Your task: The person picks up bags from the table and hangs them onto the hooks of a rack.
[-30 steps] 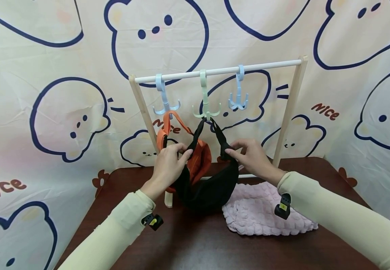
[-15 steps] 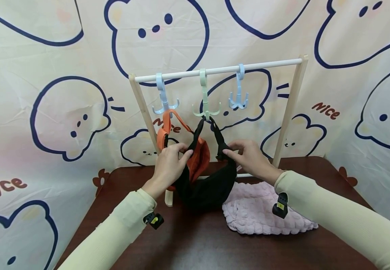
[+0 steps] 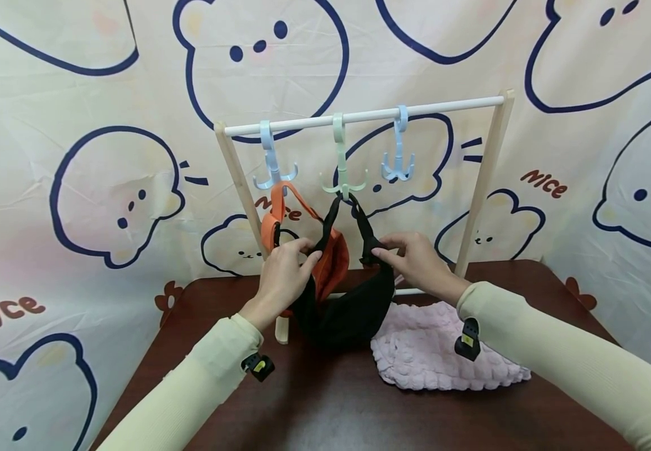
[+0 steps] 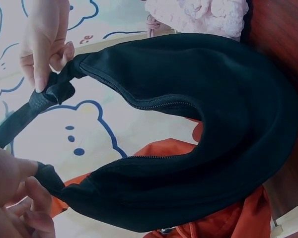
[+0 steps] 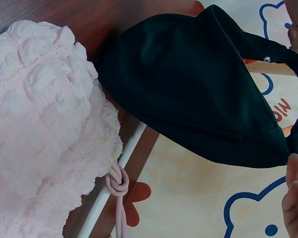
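Note:
A black shoulder bag hangs by its strap from the green hook in the middle of the rack. My left hand pinches the left side of the strap between thumb and fingers. On the other side my right hand pinches the strap near its knotted joint. The left wrist view shows the bag's zipper along the inner curve. Behind the black bag, partly hidden by it and my left hand, an orange bag hangs from the left blue hook.
A pink puffy bag with a knotted cord lies on the dark table, right of the black bag. Another blue hook hangs at the right of the white rail. Wooden posts hold the rail.
My right hand has shifted slightly left, and the black bag's right side has come in a little with it. Both hands keep their hold on the strap.

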A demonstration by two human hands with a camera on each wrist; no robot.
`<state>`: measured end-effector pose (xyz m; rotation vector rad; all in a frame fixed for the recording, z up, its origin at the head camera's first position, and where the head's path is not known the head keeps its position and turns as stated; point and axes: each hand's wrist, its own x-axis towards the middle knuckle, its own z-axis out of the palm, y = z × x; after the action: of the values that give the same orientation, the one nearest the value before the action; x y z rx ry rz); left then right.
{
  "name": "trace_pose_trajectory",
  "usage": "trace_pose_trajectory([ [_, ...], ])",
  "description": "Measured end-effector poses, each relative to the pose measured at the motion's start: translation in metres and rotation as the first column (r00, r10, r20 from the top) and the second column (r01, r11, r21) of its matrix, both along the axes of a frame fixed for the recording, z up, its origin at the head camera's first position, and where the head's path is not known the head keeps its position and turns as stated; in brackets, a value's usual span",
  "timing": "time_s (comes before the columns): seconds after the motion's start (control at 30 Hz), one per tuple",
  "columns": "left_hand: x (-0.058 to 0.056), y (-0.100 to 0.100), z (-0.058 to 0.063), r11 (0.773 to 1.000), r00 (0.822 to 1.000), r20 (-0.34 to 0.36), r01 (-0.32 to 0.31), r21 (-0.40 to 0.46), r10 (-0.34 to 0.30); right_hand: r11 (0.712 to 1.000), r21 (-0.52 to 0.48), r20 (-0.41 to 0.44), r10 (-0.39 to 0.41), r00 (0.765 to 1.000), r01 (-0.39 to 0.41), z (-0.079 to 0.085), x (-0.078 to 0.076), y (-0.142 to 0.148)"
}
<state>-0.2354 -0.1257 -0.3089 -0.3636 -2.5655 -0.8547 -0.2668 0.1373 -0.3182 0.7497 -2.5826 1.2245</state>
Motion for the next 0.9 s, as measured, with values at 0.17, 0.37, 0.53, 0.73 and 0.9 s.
trace_pose_trajectory([
  [0.17, -0.0015, 0.0009, -0.0012, 1.000, 1.000, -0.006, -0.012, -0.004, 0.012, 1.000, -0.008, 0.025, 0.000, 1.000, 0.000, -0.0003, -0.0023, -0.0014],
  [0.37, -0.0027, 0.0017, -0.0018, 1.000, 0.999, -0.026, -0.021, -0.014, 0.021, 0.999, -0.033, 0.112, 0.002, 0.994, 0.002, -0.0004, -0.0029, -0.0042],
  [0.53, -0.0037, 0.0015, -0.0019, 0.999, 0.999, -0.032, -0.028, -0.017, 0.027, 1.000, -0.021, 0.115, -0.004, 0.993, 0.006, 0.0002, -0.0028, -0.0056],
  [0.73, -0.0045, -0.0011, -0.0012, 0.999, 0.998, -0.041, -0.042, -0.032, 0.040, 1.000, 0.017, 0.075, -0.025, 0.997, 0.023, -0.0001, -0.0064, -0.0048],
  [0.9, -0.0037, -0.0029, -0.0011, 0.998, 0.997, -0.056, -0.049, -0.028, 0.047, 1.000, 0.020, 0.072, -0.026, 0.997, 0.024, -0.0012, -0.0099, -0.0038],
])
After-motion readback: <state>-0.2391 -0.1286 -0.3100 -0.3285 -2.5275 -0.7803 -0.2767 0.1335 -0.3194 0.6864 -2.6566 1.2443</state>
